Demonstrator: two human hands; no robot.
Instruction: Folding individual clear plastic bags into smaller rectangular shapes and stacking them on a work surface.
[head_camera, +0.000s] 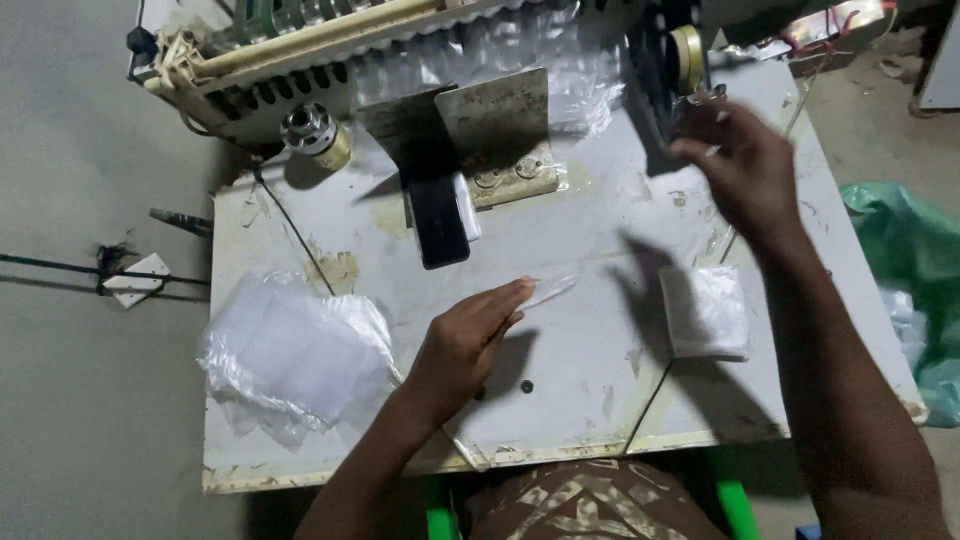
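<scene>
My left hand (467, 338) lies flat on the white worktable (590, 370), fingertips pressing the near end of a thin clear plastic sheet (552, 288). My right hand (740, 165) is raised at the table's far right, fingers pinched on the far edge of the same clear plastic, close to the machine. A dark phone-like slab (438, 220) leans below a metal guide plate (495, 125) at the table's middle back.
A loose heap of clear plastic bags (290, 355) sits at the table's left. A neat stack of bags (708, 312) lies at the right. A machine with rollers (300, 50) spans the back. A green plastic sack (915, 270) rests on the floor, right.
</scene>
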